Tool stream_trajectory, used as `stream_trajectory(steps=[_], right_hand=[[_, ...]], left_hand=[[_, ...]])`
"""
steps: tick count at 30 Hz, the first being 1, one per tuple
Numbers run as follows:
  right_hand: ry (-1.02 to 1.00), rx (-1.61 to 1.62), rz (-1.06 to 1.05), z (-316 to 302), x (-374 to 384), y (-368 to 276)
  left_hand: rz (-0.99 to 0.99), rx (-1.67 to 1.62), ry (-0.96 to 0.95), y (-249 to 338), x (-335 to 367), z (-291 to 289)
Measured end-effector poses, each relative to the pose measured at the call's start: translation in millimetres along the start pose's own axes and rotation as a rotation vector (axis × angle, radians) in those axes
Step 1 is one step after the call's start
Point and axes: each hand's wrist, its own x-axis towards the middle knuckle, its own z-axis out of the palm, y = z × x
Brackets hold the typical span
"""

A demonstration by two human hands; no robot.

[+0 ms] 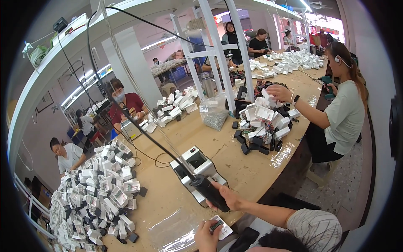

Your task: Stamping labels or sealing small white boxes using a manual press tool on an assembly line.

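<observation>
My right hand (230,199) is wrapped round the black body of an electric screwdriver (208,190), whose cable runs up and away to the left. It is held tilted in front of a boxy white-and-black machine (194,160) on the table. Lower down, my left hand (205,237) grips a small white plastic casing (226,232) near the table's front edge. A green circuit board (215,226) shows in the casing under my fingers. The screwdriver's tip lies close above the casing; whether they touch I cannot tell.
A large heap of white and black casings (98,189) covers the table's left side. Another pile of casings and wired parts (264,117) stands at the right, where a co-worker (342,109) reaches in. A bag of small metal pieces (215,113) rests by a white frame post (222,63).
</observation>
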Motion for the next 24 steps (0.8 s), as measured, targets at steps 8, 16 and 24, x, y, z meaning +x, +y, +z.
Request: stream_trajectory(steps=[8, 16, 24], right_hand=[[0.015, -0.275, -0.029, 1.6, 5.0, 4.7], [0.059, -0.339, -0.059, -0.4, 4.7, 8.1], [0.028, -0.299, -0.030, 1.8, 6.7, 8.6]], left_hand=[[0.007, -0.010, 0.011, 6.0, 1.0, -1.9], [0.030, 0.002, 0.016, 3.8, 0.3, -2.0], [0.023, 0.003, 0.025, 3.6, 0.5, -0.6]])
